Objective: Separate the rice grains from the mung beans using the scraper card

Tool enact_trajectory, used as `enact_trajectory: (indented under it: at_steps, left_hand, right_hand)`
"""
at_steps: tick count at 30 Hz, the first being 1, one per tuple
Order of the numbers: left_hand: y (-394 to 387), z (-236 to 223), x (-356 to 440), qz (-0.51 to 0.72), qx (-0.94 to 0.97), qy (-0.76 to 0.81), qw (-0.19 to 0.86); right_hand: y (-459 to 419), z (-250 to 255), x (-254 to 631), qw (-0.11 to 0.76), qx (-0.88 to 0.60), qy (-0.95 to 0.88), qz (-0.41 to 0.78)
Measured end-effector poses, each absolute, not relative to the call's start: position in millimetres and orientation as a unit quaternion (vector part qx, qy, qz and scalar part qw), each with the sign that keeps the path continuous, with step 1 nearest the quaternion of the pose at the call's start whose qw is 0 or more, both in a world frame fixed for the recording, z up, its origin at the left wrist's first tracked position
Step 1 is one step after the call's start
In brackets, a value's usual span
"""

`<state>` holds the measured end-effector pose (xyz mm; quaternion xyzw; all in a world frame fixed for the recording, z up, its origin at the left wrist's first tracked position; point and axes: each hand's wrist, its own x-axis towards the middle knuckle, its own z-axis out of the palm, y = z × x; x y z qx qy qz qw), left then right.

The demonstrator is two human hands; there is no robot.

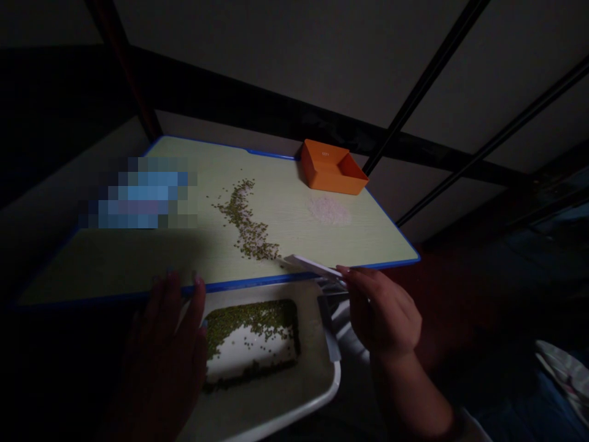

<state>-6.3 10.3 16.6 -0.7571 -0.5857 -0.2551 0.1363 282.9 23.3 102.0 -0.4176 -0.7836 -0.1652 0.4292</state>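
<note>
My right hand (384, 307) is closed around the end of a flat white strip-like tool (313, 265). The tool's far tip touches or nearly touches the lower end of a scattered band of small green beans (251, 230), with some pale grains mixed in. In shadow, my left hand (170, 331) lies with fingers apart by the table's front edge and the left side of a white tub (317, 380). More green beans (257, 316) line the tub's bottom. On the table (285, 227) is a separate patch of pale grains (329, 210).
An orange open box (335, 175) stands at the table's back right. A blurred-out bluish item (142, 196) lies on the left. The table's blue edge overhangs or meets the tub's rim; I cannot tell which. Pale wall panels rise behind, and striped cloth (564, 368) shows at lower right.
</note>
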Motion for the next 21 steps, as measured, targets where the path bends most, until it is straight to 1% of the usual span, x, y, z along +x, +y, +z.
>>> enact_trajectory:
  at_steps: [5, 15, 21]
  left_hand:
    - [11, 18, -7, -0.252, -0.756, -0.59, 0.132]
    - [11, 17, -6, -0.256, -0.753, -0.592, 0.131]
    - [12, 17, -6, -0.255, -0.755, -0.591, 0.122]
  right_hand:
    - [18, 97, 290, 0.426, -0.411, -0.783, -0.192]
    - [9, 96, 285, 0.409, -0.38, -0.814, -0.159]
    - [11, 89, 288, 0.392, -0.352, -0.832, -0.171]
